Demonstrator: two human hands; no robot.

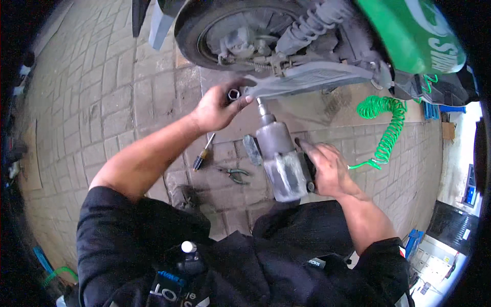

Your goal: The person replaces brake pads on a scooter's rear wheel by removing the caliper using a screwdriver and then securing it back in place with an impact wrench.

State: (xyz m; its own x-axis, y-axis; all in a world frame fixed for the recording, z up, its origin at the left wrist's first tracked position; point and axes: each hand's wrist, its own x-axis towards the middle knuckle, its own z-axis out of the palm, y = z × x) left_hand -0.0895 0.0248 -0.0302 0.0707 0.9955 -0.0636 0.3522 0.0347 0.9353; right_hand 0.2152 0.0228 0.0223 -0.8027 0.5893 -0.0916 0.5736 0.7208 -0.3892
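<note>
My left hand [210, 111] is closed around a dark socket [233, 94], its round hollow end facing up, beside the end of a long grey cover [312, 77] on the scooter. In my right hand [330, 169] is a grey impact wrench [282, 163], gripped by its handle. The wrench points away from me; its narrow drive tip [262, 106] is bare, close to my left fingertips and just below the cover's edge. Most of the socket's body is hidden by my fingers.
Ahead stands the scooter with its wheel [197, 46], shock absorber spring [312, 28] and green panel [409, 36]. A coiled green air hose [391, 133] hangs at right. On the paving lie a screwdriver [199, 161], pliers [237, 175] and a flat grey-blue piece [251, 149].
</note>
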